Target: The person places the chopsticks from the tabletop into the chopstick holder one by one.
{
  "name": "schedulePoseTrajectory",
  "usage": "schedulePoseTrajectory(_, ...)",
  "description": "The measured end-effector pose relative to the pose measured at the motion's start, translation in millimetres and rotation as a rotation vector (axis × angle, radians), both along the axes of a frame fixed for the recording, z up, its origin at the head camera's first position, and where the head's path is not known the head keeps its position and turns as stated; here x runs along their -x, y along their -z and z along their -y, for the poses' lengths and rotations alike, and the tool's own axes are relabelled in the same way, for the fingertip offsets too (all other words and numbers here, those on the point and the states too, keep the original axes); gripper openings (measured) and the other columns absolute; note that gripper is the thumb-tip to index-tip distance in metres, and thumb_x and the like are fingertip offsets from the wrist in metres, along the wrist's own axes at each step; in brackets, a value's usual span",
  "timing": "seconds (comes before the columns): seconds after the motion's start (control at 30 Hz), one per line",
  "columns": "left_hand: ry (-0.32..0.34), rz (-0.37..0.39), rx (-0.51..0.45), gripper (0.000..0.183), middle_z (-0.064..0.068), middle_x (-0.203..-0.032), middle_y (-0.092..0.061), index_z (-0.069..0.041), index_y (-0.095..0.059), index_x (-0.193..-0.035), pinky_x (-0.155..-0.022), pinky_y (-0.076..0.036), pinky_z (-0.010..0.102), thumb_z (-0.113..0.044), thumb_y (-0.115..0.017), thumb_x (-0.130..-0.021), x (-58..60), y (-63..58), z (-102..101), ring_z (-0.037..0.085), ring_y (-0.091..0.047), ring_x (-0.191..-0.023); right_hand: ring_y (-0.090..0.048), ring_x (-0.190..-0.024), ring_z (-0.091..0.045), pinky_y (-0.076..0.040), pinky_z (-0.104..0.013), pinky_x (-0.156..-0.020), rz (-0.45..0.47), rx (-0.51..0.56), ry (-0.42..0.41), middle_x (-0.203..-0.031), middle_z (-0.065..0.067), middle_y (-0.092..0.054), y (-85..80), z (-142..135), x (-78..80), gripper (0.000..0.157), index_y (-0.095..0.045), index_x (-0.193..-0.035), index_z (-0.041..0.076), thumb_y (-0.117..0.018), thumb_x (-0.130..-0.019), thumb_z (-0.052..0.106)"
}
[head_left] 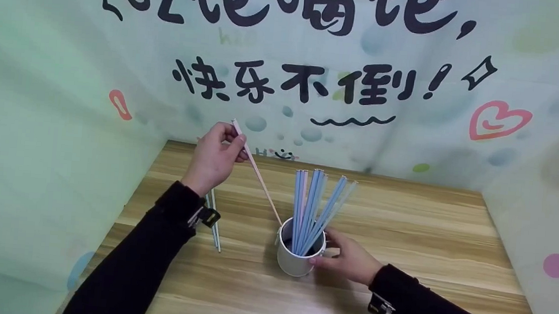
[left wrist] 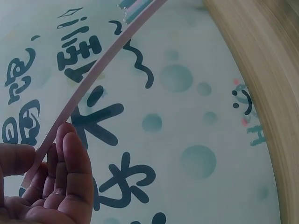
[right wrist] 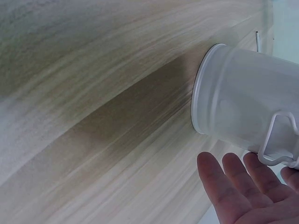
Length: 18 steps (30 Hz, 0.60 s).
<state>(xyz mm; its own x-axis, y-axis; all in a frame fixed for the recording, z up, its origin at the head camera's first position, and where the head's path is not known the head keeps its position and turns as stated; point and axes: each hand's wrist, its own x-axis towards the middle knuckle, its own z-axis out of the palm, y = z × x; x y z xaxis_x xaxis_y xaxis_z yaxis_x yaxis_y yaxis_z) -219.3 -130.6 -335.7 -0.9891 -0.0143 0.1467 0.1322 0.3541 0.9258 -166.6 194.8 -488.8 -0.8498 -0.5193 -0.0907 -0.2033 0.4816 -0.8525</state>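
Observation:
A long pink chopstick point(head_left: 262, 178) is pinched near its upper end by my left hand point(head_left: 212, 159). It slants down to the rim of a white pail point(head_left: 296, 265); in the left wrist view the pink chopstick point(left wrist: 88, 81) passes between thumb and fingers. Several blue and pink chopsticks point(head_left: 313, 199) stand upright in the pail, fanning to the right. My right hand point(head_left: 349, 257) holds the pail's right side, thumb in front and fingers behind. The right wrist view shows these fingers point(right wrist: 233, 182) beside the wire handle point(right wrist: 268, 135); the thumb is hidden there.
Two or so thin pale chopsticks point(head_left: 215, 229) lie on the wooden table point(head_left: 403, 226), partly behind my left wrist. A printed cloth point(head_left: 288, 43) hangs along the table's back edge and sides.

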Motion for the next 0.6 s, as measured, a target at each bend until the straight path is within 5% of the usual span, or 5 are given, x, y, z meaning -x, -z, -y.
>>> schedulePoseTrajectory(0.4,0.041,-0.037,-0.024,0.017,0.012,-0.103,-0.062,0.000,-0.051,-0.116,-0.081,-0.061,0.029,-0.014,-0.052,-0.106,-6.0,9.7,-11,0.028,-0.072,-0.088,-0.059,-0.123,-0.044,-0.049,-0.061,-0.103,-0.053,-0.163,-0.079,-0.140,-0.019,-0.061,-25.0,1,5.7,0.076,-0.049,-0.147,0.005,-0.081,-0.086,0.036)
schedulePoseTrajectory(0.6,0.053,-0.038,-0.005,0.017,0.014,-0.106,-0.062,0.000,-0.051,-0.115,-0.085,-0.061,0.037,-0.014,-0.052,-0.106,-9.3,11.7,-15,0.026,-0.071,-0.087,-0.059,-0.124,-0.044,-0.045,-0.062,-0.106,-0.010,-0.193,-0.114,-0.138,-0.019,-0.061,-37.3,3,8.9,0.073,-0.050,-0.144,0.002,-0.080,-0.086,0.034)
